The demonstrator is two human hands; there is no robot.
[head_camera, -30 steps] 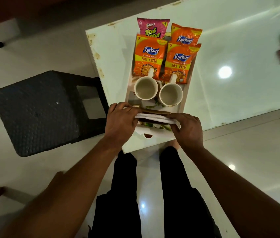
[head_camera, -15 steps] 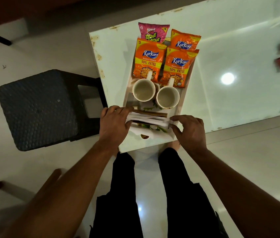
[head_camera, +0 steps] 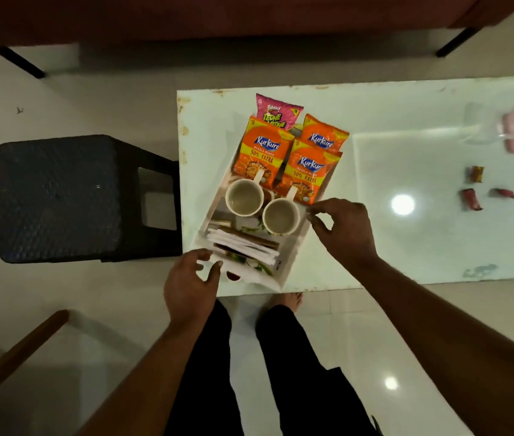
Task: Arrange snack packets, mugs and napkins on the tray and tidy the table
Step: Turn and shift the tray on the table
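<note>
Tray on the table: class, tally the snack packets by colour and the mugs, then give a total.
Orange snack packets: 3
Pink snack packet: 1
Mugs: 2
Total: 6

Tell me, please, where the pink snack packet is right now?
In the head view, the pink snack packet sits at the tray's far end, behind the orange Kurkure packets.

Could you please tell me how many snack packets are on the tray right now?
4: a pink packet at the far end, and three orange ones, at far right, left and right. Overlaps could hide more.
</note>
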